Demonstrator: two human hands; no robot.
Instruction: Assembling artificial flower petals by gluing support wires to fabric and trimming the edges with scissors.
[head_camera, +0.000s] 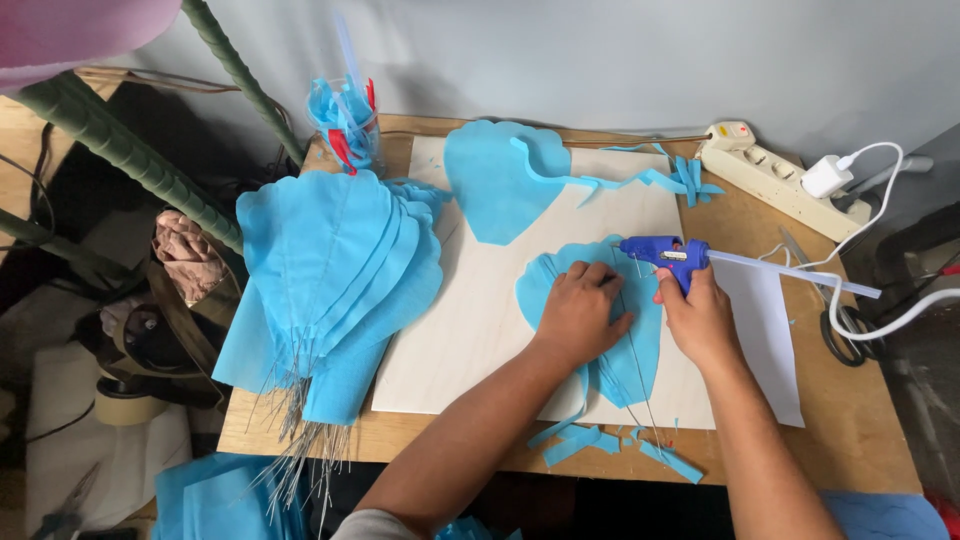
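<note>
Hands at the middle of the pale board (470, 330): my left hand (580, 315) lies flat, fingers spread and gripping nothing, pressing down a blue petal (640, 350) with a thin wire (640, 385) running along it. My right hand (700, 320) is wrapped tight round the handle of a blue glue gun (665, 255), nozzle pointing left over the petal's top edge. I note a stack of wired blue petals (330, 270) left of the board, a power strip (775, 180) at the far right, and scissors (845, 340) just beside my right hand.
</note>
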